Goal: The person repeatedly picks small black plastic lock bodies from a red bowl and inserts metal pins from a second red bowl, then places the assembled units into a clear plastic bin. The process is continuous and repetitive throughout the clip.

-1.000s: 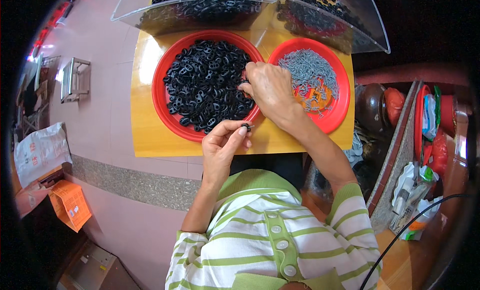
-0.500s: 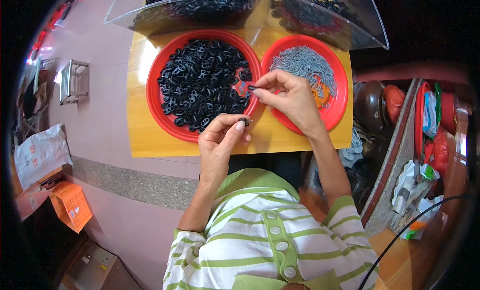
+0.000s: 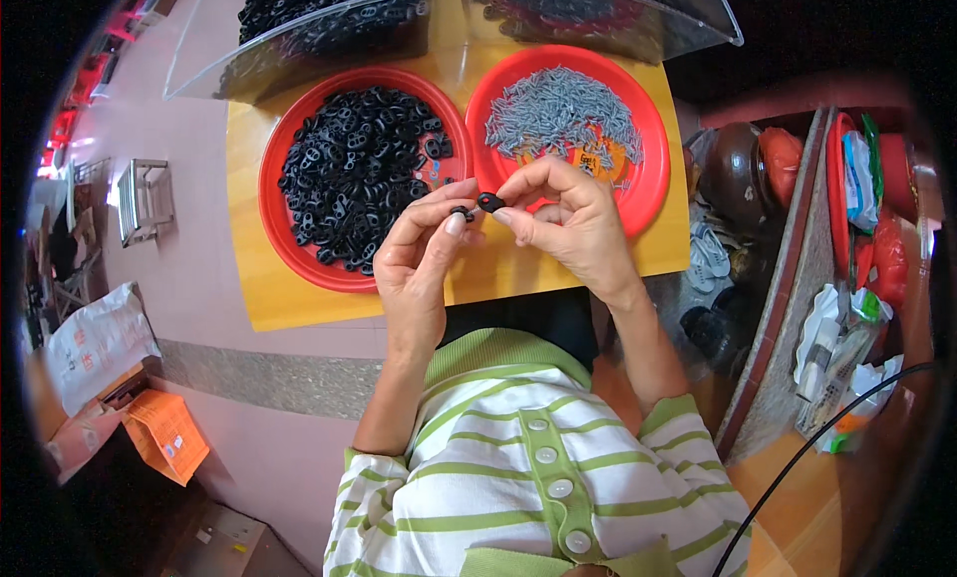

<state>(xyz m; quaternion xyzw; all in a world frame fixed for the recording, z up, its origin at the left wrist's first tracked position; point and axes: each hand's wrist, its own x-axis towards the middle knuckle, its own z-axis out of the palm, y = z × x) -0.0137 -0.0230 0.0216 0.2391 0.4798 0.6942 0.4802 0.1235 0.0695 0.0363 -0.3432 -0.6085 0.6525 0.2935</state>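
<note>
Head view: both hands meet over the near edge of the yellow tabletop (image 3: pixel 269 278), approx. at its middle. The left hand (image 3: pixel 424 253) is closed in a pinch, thumb and forefinger gripping a small black plastic piece (image 3: pixel 462 213). The right hand (image 3: pixel 568 223) is also closed in a pinch and grips a second black piece (image 3: pixel 488 201) at the fingertips. The two pieces are just beside each other; I cannot tell if they touch.

Behind the left hand is a red plate (image 3: pixel 274 213) full of the same black pieces, w/ its near rim partly under the fingers. Behind the right hand is a second red plate (image 3: pixel 653 148) w/ a heap of small grey pins (image 3: pixel 563 114) and an orange tag (image 3: pixel 588 161). The two plates are side by side, nearly touching. At the far edge stand two clear plastic bins (image 3: pixel 299 49), the left one w/ more black pieces. The person wears a green-and-white striped shirt (image 3: pixel 498 477).
</note>
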